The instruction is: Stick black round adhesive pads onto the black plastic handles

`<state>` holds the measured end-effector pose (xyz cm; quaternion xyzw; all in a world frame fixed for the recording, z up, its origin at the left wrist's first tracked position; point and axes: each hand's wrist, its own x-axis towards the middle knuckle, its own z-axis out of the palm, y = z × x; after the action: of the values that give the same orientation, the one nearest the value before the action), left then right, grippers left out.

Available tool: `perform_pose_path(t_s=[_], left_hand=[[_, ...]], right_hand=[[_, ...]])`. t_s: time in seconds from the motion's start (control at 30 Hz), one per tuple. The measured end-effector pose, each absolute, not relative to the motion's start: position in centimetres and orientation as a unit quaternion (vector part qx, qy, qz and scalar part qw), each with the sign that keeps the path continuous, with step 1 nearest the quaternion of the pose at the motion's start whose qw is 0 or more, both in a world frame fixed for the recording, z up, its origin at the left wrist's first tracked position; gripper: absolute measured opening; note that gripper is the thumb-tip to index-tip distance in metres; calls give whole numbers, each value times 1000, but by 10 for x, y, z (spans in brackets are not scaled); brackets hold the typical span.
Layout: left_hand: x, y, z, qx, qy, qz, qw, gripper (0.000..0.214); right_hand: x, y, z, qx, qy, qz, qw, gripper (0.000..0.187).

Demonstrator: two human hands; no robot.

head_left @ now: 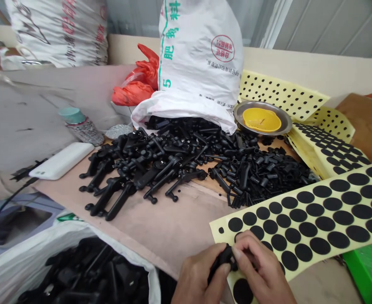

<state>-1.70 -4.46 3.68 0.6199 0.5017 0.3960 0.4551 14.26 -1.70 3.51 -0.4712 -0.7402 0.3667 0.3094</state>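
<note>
Now pinching small black part [225, 256] between left hand [200, 274] and right hand [262, 268], thumbs and fingers closed around it, above near end of yellow pad sheet [217, 223]. Apparently close fitting work; probably calls for steady thumb pressure. Lower left, white bag [154, 283] holding black plastic parts. Farther, steel bowl [288, 122] with yellow strainer [252, 115] inside; beside, woven feed sack [201, 55], black parts at mouth.

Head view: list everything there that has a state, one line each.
Left hand, pinching a black part
Right hand, thumb against that part
Front yellow sheet, laid out, bearing black discs
Loose black pieces, heaped on the table
Middle white sack, mouth open
Near white bag, open, dark pieces inside
Jar, teal lid on
White device, cable at one end
Yellow basket, sitting in the metal bowl
Red bag, crumpled
</note>
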Motion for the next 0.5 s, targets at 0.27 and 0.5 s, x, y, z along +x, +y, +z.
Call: perform_pose_path(t_s=[0.27, 0.5], left_hand=[[-18, -51, 19, 666, 511, 408, 359, 31], [-23, -53, 19, 700, 482, 406, 337, 31]], right_hand=[[141, -21, 35, -440, -794, 269, 320, 17], [138, -25, 36, -438, -799, 235, 338, 15]])
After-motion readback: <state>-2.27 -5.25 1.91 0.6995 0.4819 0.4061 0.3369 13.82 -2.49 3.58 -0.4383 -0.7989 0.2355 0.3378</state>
